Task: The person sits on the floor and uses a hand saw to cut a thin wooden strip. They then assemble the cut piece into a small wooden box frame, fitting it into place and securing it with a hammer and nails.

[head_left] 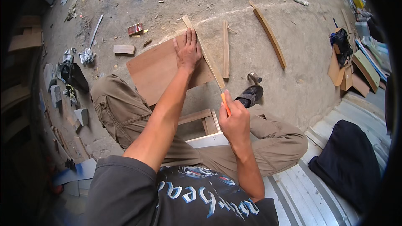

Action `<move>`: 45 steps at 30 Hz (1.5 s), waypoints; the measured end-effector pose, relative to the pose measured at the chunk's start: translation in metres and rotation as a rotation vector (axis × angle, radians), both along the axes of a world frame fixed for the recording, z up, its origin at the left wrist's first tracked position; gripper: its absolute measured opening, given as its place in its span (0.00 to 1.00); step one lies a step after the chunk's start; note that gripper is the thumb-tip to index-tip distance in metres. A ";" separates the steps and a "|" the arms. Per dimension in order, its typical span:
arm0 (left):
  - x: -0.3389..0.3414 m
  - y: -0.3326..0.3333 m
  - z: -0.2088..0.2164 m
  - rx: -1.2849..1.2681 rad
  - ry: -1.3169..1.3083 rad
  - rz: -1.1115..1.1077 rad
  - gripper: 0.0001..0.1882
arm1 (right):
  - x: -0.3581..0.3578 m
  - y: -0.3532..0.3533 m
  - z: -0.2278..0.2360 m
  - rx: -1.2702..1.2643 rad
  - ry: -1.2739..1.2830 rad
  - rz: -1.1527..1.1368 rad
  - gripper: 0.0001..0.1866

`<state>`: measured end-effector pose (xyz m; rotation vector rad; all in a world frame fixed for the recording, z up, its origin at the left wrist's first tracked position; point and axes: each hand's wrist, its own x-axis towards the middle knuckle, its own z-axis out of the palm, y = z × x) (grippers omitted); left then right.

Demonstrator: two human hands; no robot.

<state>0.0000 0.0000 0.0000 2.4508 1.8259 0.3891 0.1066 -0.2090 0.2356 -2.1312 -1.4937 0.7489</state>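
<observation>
My left hand [189,52] lies flat on a brown plywood board [153,69], its fingers stretched out. The hand's edge is against a long thin wooden strip [206,52], which runs along the board's right side. At the strip's near end, my right hand [235,119] is closed around an orange-handled tool [225,102]. A short greyish part shows ahead of the handle, but its exact kind is unclear. Below the board, between my legs, is a wooden frame [196,117] with a white panel [208,140], partly hidden by my arms.
Right of the strip lie a short wooden bar [226,50], a longer timber [270,37] and a hammer [254,77] beside a dark sandal [250,96]. A wood block [124,49] and a red box [135,29] lie left. Dark cloth [349,163] rests on corrugated metal [289,196].
</observation>
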 end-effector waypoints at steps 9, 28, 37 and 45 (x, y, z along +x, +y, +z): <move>0.002 0.000 0.005 0.022 -0.023 0.000 0.32 | 0.008 0.011 0.016 -0.022 0.036 0.039 0.24; 0.005 -0.002 0.013 -0.056 -0.011 -0.009 0.34 | -0.010 -0.016 0.011 0.338 0.197 0.068 0.26; 0.004 -0.006 0.011 -0.037 -0.090 -0.006 0.33 | -0.016 -0.011 0.010 0.352 0.167 0.066 0.26; 0.006 -0.002 0.008 -0.008 -0.133 -0.037 0.33 | -0.018 0.004 -0.009 0.331 0.236 -0.034 0.22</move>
